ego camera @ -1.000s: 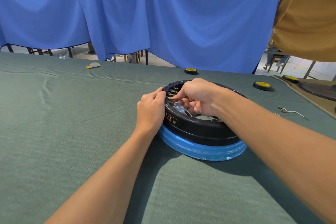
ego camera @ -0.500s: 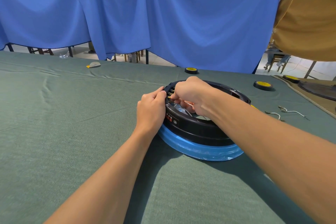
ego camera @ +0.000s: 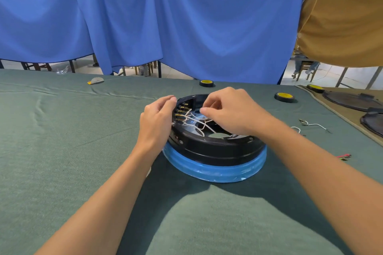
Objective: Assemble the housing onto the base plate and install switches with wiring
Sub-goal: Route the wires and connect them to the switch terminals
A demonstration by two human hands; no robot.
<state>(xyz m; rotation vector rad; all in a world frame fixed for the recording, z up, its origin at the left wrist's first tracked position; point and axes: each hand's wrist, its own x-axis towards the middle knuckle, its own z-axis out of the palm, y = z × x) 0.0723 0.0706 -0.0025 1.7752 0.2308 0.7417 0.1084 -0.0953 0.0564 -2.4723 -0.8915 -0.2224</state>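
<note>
A black ring housing [ego camera: 207, 147] sits on the round base plate [ego camera: 217, 170], which is wrapped in blue film, at the middle of the green table. Switches with brass terminals [ego camera: 181, 111] line the housing's left inner wall. White wires [ego camera: 196, 122] run from them across the inside. My left hand [ego camera: 155, 122] rests against the housing's left outer wall, its loosely curled fingertips at the rim. My right hand [ego camera: 232, 112] hovers over the inside with thumb and forefinger pinched on a white wire.
Yellow-topped black tape rolls lie behind the housing [ego camera: 206, 83] and to its right [ego camera: 284, 96]. Bent metal hooks [ego camera: 313, 124] lie on the right. Dark round parts [ego camera: 352, 99] rest on a brown mat at far right. A person in a mustard shirt [ego camera: 342, 16] stands at upper right.
My right hand has drawn back to the right from the terminals, uncovering the white wires. My left hand has loosened its hold on the housing wall.
</note>
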